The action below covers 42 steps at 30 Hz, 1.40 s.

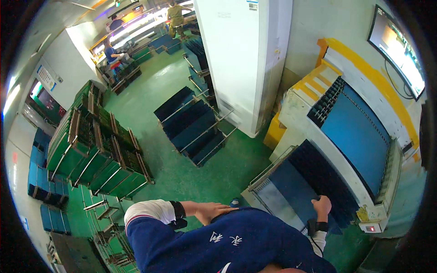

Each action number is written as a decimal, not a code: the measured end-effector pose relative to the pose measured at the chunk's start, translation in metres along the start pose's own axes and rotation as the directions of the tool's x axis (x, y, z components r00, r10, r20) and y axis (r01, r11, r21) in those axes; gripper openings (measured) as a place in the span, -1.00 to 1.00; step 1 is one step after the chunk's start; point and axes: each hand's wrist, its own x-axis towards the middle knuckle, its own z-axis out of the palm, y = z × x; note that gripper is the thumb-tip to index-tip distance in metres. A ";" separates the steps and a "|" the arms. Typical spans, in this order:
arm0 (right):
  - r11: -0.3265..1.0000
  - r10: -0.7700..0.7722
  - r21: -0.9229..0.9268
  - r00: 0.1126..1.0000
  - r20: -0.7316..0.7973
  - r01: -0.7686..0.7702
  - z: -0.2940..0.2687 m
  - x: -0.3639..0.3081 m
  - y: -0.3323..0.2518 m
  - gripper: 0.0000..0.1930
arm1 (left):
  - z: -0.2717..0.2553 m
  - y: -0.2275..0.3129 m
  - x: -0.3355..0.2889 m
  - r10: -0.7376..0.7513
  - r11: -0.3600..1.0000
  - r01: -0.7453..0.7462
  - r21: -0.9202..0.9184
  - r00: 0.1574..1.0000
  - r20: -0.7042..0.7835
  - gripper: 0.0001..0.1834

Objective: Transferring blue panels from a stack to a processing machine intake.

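Panel, flat and dark blue (291, 182), beside my curled right hand (322, 205)

My right hand is at the right-hand edge of the dark blue panel, fingers curled in and thumb toward the sheet; I cannot tell whether they pinch that edge or only touch it. The panel lies slanted in a low rack with thin metal rails, between a pale grey-blue sheet (276, 199) on its left and a tight row of dark navy panels (324, 169) on its right. My left hand (213, 210) rests flat against the front of my navy blue shirt (273, 232), fingers stretched out and close together. Black bands circle both my wrists.

Just past the rack, on my right, stands an off-white machine with yellow edging (296, 113), its bright blue flat bed (357, 136) sloping beside the panels. Ahead of me rises a tall white cabinet (230, 59), and near its foot a second rack of dark blue sheets (195, 122) sits on the glossy green floor (173, 182). Stacked green panels (98, 175) in metal frames stand off to my left.
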 end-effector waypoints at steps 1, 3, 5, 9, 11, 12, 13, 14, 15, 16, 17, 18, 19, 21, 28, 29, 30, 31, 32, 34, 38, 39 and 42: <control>1.000 -0.004 0.009 1.000 -0.004 0.004 0.000 0.000 0.001 -0.40 | 0.000 0.000 0.000 0.000 1.000 0.000 -0.001 1.000 0.000 0.48; 1.000 -0.013 -0.001 1.000 -0.016 0.013 0.002 0.002 0.005 -0.40 | 0.000 -0.001 0.000 0.024 1.000 -0.024 -0.004 1.000 -0.020 0.49; 0.999 -0.022 -0.037 0.999 -0.029 0.021 0.006 0.004 0.008 -0.42 | -0.001 0.001 -0.001 0.033 0.999 -0.034 -0.011 0.999 -0.029 0.49; 0.998 -0.043 -0.041 0.998 -0.047 0.042 0.007 0.005 0.010 -0.43 | -0.001 0.002 -0.002 0.027 0.999 -0.028 -0.022 0.999 -0.028 0.49; 0.998 -0.044 -0.056 0.998 -0.053 0.041 0.006 0.003 0.008 -0.44 | 0.001 0.001 -0.002 0.018 1.000 -0.018 -0.020 1.000 -0.023 0.50; 0.998 -0.045 -0.054 0.997 -0.061 0.042 0.006 0.002 0.008 -0.45 | 0.002 0.000 -0.001 0.011 1.000 -0.012 -0.015 1.000 -0.017 0.50; 0.998 -0.048 -0.052 0.997 -0.067 0.044 0.005 0.001 0.007 -0.46 | 0.003 0.000 -0.001 0.004 1.000 -0.004 -0.011 1.000 -0.012 0.50; 0.998 -0.050 -0.050 0.996 -0.074 0.046 0.005 0.000 0.006 -0.46 | 0.002 0.002 -0.001 -0.001 1.000 0.001 -0.014 1.000 -0.013 0.51; 0.998 -0.050 -0.041 0.996 -0.073 0.047 0.003 -0.001 0.004 -0.47 | 0.001 0.004 -0.001 -0.006 1.000 0.006 -0.016 1.000 -0.015 0.51; 0.999 -0.048 -0.030 0.996 -0.072 0.046 0.000 -0.003 0.002 -0.48 | 0.001 0.006 -0.001 -0.011 1.000 0.011 -0.018 1.000 -0.015 0.52; 0.999 -0.046 -0.019 0.996 -0.072 0.045 -0.001 -0.004 0.002 -0.48 | 0.002 0.005 -0.001 -0.002 1.000 0.001 -0.020 1.000 -0.018 0.52; 0.998 -0.059 -0.022 0.995 -0.086 0.057 0.001 -0.003 0.004 -0.49 | 0.004 0.002 0.000 0.007 1.000 -0.008 -0.021 1.000 -0.020 0.52; 0.997 -0.070 -0.025 0.993 -0.100 0.068 0.003 -0.003 0.005 -0.50 | 0.005 0.000 0.000 0.017 1.000 -0.017 -0.022 1.000 -0.022 0.52; 0.997 -0.072 -0.025 0.991 -0.109 0.070 0.005 -0.002 0.008 -0.50 | 0.007 -0.001 0.001 0.004 1.000 -0.004 -0.016 1.000 -0.012 0.53; 0.997 -0.074 -0.041 0.991 -0.112 0.070 0.001 -0.002 0.005 -0.54 | 0.007 0.008 0.003 -0.032 0.999 0.032 -0.024 0.999 0.008 0.52; 0.997 -0.073 -0.044 0.991 -0.112 0.069 0.000 -0.002 0.004 -0.54 | 0.008 0.008 0.003 -0.030 0.999 0.030 -0.024 1.000 0.005 0.52; 0.998 -0.055 -0.032 0.995 -0.083 0.053 -0.002 -0.002 0.003 -0.53 | 0.009 0.008 0.003 -0.029 0.999 0.029 -0.024 1.000 0.003 0.51; 0.999 -0.039 -0.021 0.998 -0.053 0.038 -0.008 -0.004 -0.001 -0.51 | 0.007 0.012 0.003 -0.029 0.999 0.029 -0.024 1.000 -0.001 0.51; 1.000 -0.024 -0.011 0.999 -0.023 0.024 -0.011 -0.005 -0.004 -0.49 | 0.005 0.016 0.003 -0.032 0.999 0.032 -0.016 0.999 0.008 0.44; 0.999 -0.033 -0.008 0.999 -0.027 0.033 -0.009 -0.004 -0.002 -0.49 | -0.002 0.025 0.002 -0.034 0.999 0.034 0.002 0.999 0.025 0.32; 0.999 -0.025 -0.024 0.999 -0.042 0.024 -0.004 -0.001 0.002 -0.48 | 0.000 0.025 0.003 -0.036 0.999 0.036 0.002 0.999 0.018 0.32; 0.999 -0.046 -0.021 0.997 -0.061 0.045 -0.001 0.001 0.005 -0.50 | 0.001 0.025 0.004 -0.037 0.999 0.037 0.004 0.999 0.018 0.32; 0.996 -0.091 -0.018 0.990 -0.105 0.090 0.007 0.005 0.012 -0.53 | 0.004 0.023 0.004 -0.039 0.999 0.038 0.007 0.999 0.011 0.33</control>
